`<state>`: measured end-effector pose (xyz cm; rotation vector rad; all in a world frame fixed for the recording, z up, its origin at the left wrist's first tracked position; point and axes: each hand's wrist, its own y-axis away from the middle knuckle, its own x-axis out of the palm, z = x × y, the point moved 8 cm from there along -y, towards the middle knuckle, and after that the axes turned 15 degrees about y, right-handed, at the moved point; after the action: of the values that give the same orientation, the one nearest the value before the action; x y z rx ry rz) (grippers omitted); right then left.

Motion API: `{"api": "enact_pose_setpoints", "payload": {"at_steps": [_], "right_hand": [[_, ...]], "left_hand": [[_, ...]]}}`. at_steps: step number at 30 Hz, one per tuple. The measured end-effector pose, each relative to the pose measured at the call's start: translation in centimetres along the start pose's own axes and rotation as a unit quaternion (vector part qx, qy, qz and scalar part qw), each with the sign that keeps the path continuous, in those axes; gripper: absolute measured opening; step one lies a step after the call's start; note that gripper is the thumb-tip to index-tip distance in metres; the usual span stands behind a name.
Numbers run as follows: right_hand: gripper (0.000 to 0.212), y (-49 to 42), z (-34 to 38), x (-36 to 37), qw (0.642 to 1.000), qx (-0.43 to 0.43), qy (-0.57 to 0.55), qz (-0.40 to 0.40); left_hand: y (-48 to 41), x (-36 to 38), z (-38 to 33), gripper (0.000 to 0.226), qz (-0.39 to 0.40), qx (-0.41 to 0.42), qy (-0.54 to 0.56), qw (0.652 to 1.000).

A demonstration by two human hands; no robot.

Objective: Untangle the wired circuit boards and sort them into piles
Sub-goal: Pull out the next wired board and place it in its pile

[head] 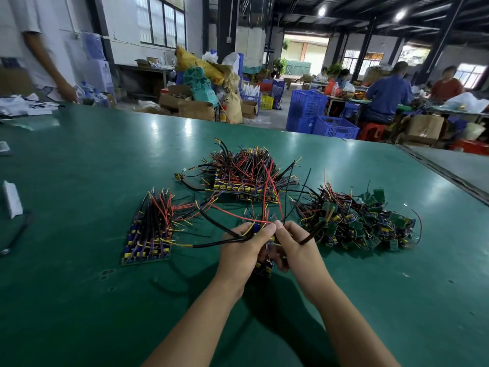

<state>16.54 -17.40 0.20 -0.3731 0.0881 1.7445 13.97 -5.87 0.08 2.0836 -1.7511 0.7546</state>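
Three heaps of wired circuit boards lie on the green table [79, 181]. A neat stack [149, 234] sits at the left, a second stack [243, 178] lies behind my hands, and a tangled heap [362, 223] is at the right. Between them my left hand [243, 247] and my right hand [296, 247] hold a small wired circuit board [263, 268] just above the table. The fingers of both hands pinch its red, black and yellow wires [227, 214], which fan out toward the stacks. The board is mostly hidden between my palms.
A white block [12, 200] and a dark cable [16, 234] lie near the table's left edge. Papers [23, 105] sit at the far left corner beside a standing person [39, 49]. Blue crates [317, 115], cardboard boxes and seated workers fill the floor beyond.
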Motion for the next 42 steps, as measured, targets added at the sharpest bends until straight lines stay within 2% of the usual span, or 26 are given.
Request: {"api": "enact_pose_setpoints", "payload": {"at_steps": [6,9,14,18,22,25,29,35,37,38,40,42], "right_hand": [[0.027,0.3,0.7,-0.7,0.999,-0.019,-0.011,0.028],[0.009,0.4,0.8,-0.8,0.999,-0.021,-0.005,0.023],[0.035,0.1,0.5,-0.6,0.998,-0.007,-0.059,0.010],[0.033,0.2,-0.1,-0.2,0.994,0.006,-0.111,0.012],[0.028,0.1,0.0,0.1,0.983,0.008,-0.180,0.021],[0.026,-0.1,0.2,-0.4,0.990,-0.005,-0.141,0.002],[0.013,0.3,0.4,-0.2,0.991,-0.004,-0.134,0.017],[0.028,0.4,0.7,-0.2,0.997,-0.008,-0.077,0.003],[0.022,0.3,0.5,-0.2,0.998,-0.007,-0.063,0.001],[0.014,0.2,0.7,-0.2,0.998,-0.015,-0.053,0.000],[0.019,0.2,0.9,-0.2,0.999,-0.023,-0.037,0.009],[0.016,0.2,1.0,0.1,0.999,-0.015,-0.040,0.025]], "left_hand": [[0.0,0.0,0.1,0.017,-0.002,-0.030,0.031,0.999],[-0.2,-0.2,0.4,0.024,0.001,-0.062,0.043,0.997],[-0.3,-0.4,1.1,0.009,0.003,-0.099,0.075,0.992],[-0.4,-0.6,1.3,0.014,0.003,-0.127,0.123,0.984],[-0.4,-0.4,1.5,0.003,0.013,-0.156,0.176,0.972],[-0.6,-0.3,1.2,0.005,0.015,-0.125,0.145,0.981],[-0.4,-0.5,1.1,0.005,-0.010,-0.095,0.123,0.988],[-0.4,-0.3,0.6,0.007,-0.014,-0.086,0.121,0.989],[-0.5,-0.4,0.5,0.006,-0.019,-0.071,0.102,0.992],[-0.5,-0.7,0.4,0.009,-0.031,-0.052,0.075,0.995],[-0.5,-1.0,0.0,0.017,-0.044,-0.008,0.026,0.999],[-0.4,-0.6,0.1,0.025,-0.016,0.006,0.018,1.000]]}}
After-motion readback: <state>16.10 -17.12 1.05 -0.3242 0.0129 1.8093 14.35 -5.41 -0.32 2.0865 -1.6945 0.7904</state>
